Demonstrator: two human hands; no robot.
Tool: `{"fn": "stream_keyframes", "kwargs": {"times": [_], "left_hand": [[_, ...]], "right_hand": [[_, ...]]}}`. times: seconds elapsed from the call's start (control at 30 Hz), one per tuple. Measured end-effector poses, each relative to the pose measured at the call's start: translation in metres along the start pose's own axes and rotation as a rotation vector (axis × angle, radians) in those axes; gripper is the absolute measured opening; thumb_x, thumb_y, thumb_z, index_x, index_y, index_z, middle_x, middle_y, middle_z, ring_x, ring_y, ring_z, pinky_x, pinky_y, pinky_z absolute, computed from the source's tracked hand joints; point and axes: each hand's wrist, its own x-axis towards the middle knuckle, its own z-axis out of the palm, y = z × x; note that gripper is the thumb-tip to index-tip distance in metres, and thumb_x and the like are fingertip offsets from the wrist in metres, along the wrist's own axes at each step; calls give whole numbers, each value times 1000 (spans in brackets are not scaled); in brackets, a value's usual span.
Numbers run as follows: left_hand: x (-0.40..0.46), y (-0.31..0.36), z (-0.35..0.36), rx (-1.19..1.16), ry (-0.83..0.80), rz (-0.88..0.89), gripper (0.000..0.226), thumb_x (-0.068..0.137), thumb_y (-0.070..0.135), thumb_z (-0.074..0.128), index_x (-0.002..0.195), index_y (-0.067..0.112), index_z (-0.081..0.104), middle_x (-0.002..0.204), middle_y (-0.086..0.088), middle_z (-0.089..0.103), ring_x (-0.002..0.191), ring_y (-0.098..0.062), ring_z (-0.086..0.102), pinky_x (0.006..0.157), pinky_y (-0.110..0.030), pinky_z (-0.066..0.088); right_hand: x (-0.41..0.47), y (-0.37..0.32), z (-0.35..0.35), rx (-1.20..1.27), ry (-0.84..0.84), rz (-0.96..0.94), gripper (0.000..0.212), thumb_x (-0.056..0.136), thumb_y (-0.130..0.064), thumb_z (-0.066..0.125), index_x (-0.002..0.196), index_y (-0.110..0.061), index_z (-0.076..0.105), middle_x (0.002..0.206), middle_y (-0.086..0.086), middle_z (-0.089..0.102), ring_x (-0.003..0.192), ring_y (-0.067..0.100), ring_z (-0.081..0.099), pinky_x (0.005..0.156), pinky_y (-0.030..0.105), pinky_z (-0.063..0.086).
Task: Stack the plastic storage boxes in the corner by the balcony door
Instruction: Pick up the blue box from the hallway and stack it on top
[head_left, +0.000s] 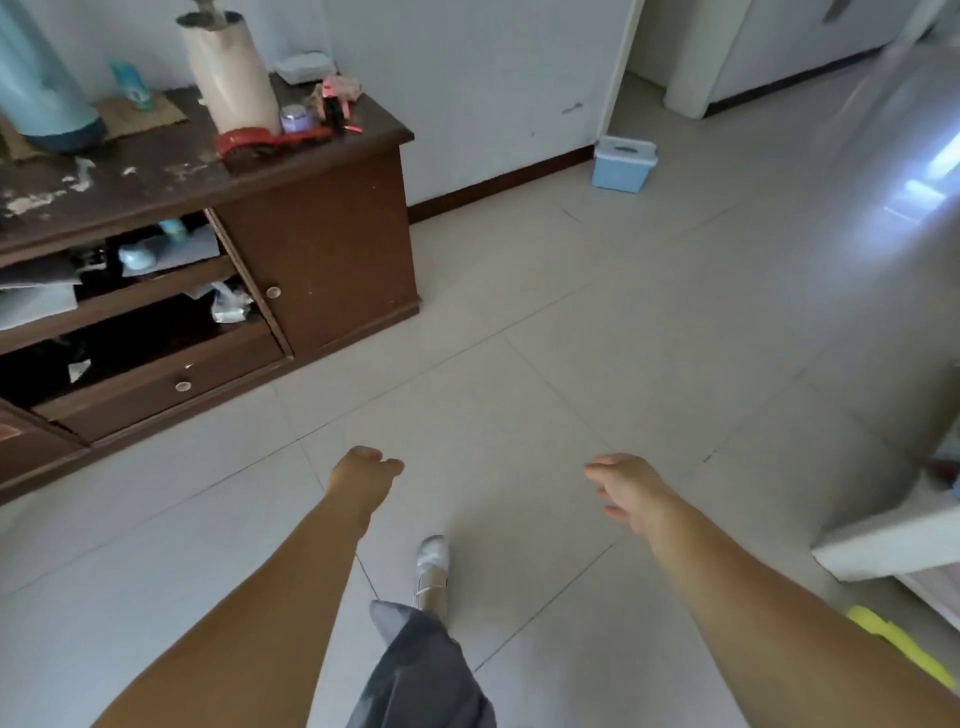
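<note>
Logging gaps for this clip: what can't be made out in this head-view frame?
- Blue box: its contents, lid closed; whether it sits in the target corner.
- Balcony door: none clearly identifiable; the right side is blurred and glared.
- White object: cut off by the right edge.
- Cabinet: left part cut off by the edge; shelf items too dark to name.
- Left hand, right hand: both empty, palms unseen.

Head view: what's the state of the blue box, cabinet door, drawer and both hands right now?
Blue box: lid on, on the floor by the wall.
Cabinet door: shut.
Drawer: pulled slightly out.
Left hand: empty, fingers loosely curled.
Right hand: empty, open.
</note>
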Motion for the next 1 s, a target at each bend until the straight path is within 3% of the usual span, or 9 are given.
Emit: {"fn": "stream_keyframes", "kwargs": {"times": [0.17,0.33,0.4,0.47,0.6,0.73,0.87,1.0], "left_hand": [[109,100,28,21,-95,18,50,89,19,58,134,3,47,137,-18,50,126,-35,46,108,-46,39],[193,214,52,44,-142,61,43,89,16,59,128,0,51,131,-19,53,122,-35,50,103,-42,40],[228,258,67,73,-136,93,41,88,16,59,126,0,53,133,-20,52,124,-35,49,103,-42,41],[250,290,80,105,-155,105,40,88,16,59,125,1,53,133,-19,52,123,-35,49,102,-41,41],[321,360,119,157,-181,102,40,88,16,59,125,0,53,133,-18,52,124,-34,48,101,-40,41],[385,434,163,181,-150,97,37,88,17,59,121,1,55,123,-17,56,120,-33,50,97,-39,43],[436,528,209,111,-168,30,9,88,15,59,94,10,55,106,-7,48,82,-18,50,82,-31,37],[483,625,251,113,-165,105,28,88,16,60,115,7,58,108,-5,50,99,-21,47,90,-34,41]], "right_hand": [[91,-75,-20,57,112,40,40,88,-18,63,126,-8,56,108,12,55,95,23,51,71,30,41],[162,-144,-42,-70,206,56,52,87,-18,60,136,-4,47,96,6,47,95,19,42,70,24,38],[194,-171,-49,-68,222,97,53,87,-19,60,137,-5,47,106,11,53,102,22,50,81,26,44],[212,-192,-51,-97,234,126,52,88,-21,60,136,-7,47,128,16,55,117,31,53,100,37,44],[292,-236,-70,-109,219,132,53,88,-21,60,137,-6,45,128,16,55,104,25,51,88,32,42],[385,-286,-102,-52,208,142,54,88,-20,60,137,-5,44,134,19,52,122,34,51,104,44,42],[474,-356,-148,-54,157,171,54,89,-22,59,138,-5,44,132,19,53,118,34,53,97,42,46],[552,-431,-193,-44,180,146,51,88,-21,60,135,-6,48,118,13,56,108,28,54,96,39,44]]}}
